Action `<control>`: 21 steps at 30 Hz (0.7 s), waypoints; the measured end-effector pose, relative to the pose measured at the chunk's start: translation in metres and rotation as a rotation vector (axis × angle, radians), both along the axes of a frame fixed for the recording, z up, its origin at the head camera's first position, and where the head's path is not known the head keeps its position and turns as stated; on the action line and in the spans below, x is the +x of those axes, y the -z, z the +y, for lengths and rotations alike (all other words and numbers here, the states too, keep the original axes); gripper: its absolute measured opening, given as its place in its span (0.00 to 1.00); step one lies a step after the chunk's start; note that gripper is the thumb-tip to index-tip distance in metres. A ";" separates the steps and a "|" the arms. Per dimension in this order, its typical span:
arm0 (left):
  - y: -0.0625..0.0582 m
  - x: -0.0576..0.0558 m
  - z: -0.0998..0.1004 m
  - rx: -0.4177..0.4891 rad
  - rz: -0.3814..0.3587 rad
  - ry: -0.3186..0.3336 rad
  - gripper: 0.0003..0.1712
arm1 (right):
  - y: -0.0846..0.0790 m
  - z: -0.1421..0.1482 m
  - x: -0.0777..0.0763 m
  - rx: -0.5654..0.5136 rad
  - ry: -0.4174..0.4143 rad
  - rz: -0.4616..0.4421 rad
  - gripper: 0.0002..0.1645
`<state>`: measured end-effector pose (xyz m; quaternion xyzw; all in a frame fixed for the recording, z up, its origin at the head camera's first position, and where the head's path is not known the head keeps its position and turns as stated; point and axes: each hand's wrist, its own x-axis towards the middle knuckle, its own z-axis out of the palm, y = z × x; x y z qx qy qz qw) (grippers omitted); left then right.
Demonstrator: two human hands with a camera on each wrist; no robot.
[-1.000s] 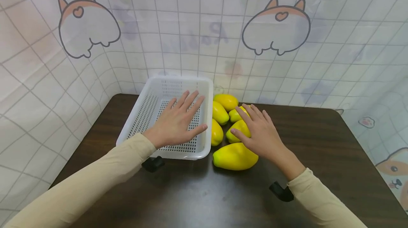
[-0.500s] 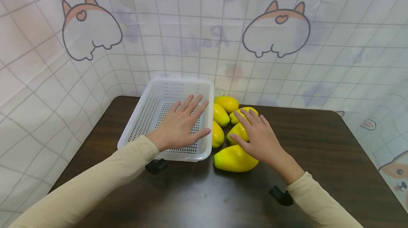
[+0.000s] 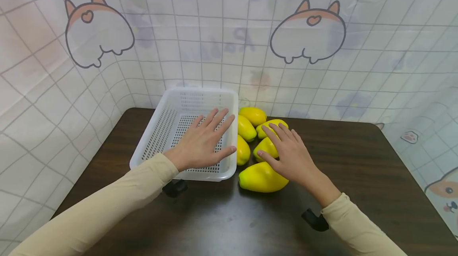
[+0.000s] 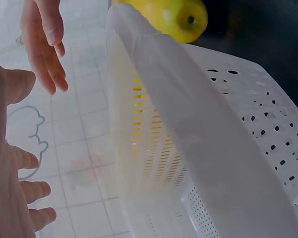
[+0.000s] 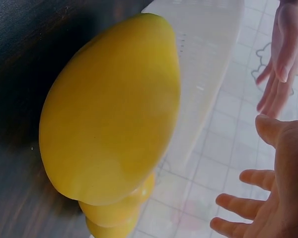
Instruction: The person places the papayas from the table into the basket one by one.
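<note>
A white perforated plastic basket (image 3: 143, 144) stands on the dark table, with nothing lying in it. Above it hovers my left hand (image 3: 202, 142), fingers spread and holding nothing; the left wrist view shows this hand (image 4: 10, 163) apart from the basket rim (image 4: 188, 114). To the basket's right lie several yellow papayas, the largest, with a greenish tip (image 3: 262, 177), at the front. My right hand (image 3: 291, 154) hangs over the papayas, its fingers loosely extended and gripping nothing. In the right wrist view the big papaya (image 5: 111, 109) sits beside that hand (image 5: 283, 183), apart from it.
Smaller papayas (image 3: 252, 116) cluster against the basket's right side, near the back edge of the table (image 3: 343, 160). A white grid-patterned cloth (image 3: 214, 29) with cartoon prints hangs behind and along both sides. Black wrist mounts (image 3: 175, 188) stick out below both wrists.
Both hands have shifted slightly lower in the head view, the left also a little to the right. The basket and papayas stay in place; the head view has tilted slightly.
</note>
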<state>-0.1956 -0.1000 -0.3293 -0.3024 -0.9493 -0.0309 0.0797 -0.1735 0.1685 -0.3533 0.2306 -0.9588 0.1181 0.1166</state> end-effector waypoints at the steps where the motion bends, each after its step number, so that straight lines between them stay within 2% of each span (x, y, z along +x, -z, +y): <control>1: 0.000 0.000 0.000 0.002 0.003 0.001 0.46 | 0.000 0.000 0.000 -0.001 0.000 -0.001 0.42; 16: 0.006 0.005 -0.012 0.002 0.008 -0.033 0.45 | 0.003 0.004 0.002 -0.048 -0.022 -0.024 0.40; 21: 0.008 0.006 -0.017 0.005 0.011 -0.032 0.45 | 0.007 0.009 0.004 -0.091 -0.049 0.025 0.39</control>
